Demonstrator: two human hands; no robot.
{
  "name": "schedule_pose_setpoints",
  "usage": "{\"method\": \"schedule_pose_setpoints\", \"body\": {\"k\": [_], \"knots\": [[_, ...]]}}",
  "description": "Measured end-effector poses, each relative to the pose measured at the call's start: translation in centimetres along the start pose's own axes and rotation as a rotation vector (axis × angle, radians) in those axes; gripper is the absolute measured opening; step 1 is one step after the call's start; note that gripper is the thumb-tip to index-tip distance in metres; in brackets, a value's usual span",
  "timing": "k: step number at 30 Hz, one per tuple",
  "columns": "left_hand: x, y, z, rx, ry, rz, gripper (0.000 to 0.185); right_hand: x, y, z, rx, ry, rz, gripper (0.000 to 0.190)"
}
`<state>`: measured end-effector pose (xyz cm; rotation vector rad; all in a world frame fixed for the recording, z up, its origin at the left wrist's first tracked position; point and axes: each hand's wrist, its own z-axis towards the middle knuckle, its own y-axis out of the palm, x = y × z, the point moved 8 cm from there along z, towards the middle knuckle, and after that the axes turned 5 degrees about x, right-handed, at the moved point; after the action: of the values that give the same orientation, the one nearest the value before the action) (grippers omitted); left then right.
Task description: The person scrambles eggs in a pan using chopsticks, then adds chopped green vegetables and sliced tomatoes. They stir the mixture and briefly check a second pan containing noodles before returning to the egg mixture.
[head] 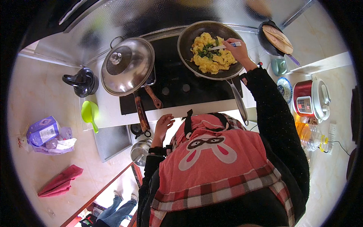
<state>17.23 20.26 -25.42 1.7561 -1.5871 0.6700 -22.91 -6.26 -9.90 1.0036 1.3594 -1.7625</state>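
Observation:
My right hand grips a pair of white chopsticks with blue-patterned ends. Their tips reach into chopped greens lying among scrambled eggs. Eggs and greens lie in a dark wok on the right side of the black cooktop, its metal handle pointing towards me. My left hand hangs by the counter's front edge, fingers loosely curled and apart, with nothing in it. Nearest to it is the charred wooden handle of a pan under a domed steel lid.
Left of the cooktop are a black kettle and a green ladle. A red rice cooker, an oil bottle and a patterned plate stand at right. Another person's legs show at lower left.

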Motion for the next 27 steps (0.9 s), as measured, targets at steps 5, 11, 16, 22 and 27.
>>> {"method": "schedule_pose_setpoints", "body": {"k": [5, 11, 16, 22, 27], "knots": [[-0.4, -0.4, -0.1, 0.034, -0.011, -0.027, 0.028, -0.2, -1.1, 0.0, 0.018, 0.076, 0.113, 0.023], [-0.5, -0.6, 0.1, 0.029, -0.019, -0.046, 0.027, -0.6, -1.7, 0.2, 0.018, 0.047, 0.031, 0.025], [-0.3, -0.2, 0.3, 0.019, -0.032, -0.008, 0.028, -0.9, 0.4, -0.1, -0.077, -0.027, 0.042, 0.024], [0.1, 0.1, 0.3, 0.027, -0.028, -0.011, 0.028, -0.3, 0.0, 0.4, -0.010, -0.001, 0.053, 0.025], [-0.1, 0.0, 0.1, 0.027, -0.035, -0.002, 0.029, -1.4, 0.1, 0.7, -0.026, -0.092, 0.001, 0.023]]}}
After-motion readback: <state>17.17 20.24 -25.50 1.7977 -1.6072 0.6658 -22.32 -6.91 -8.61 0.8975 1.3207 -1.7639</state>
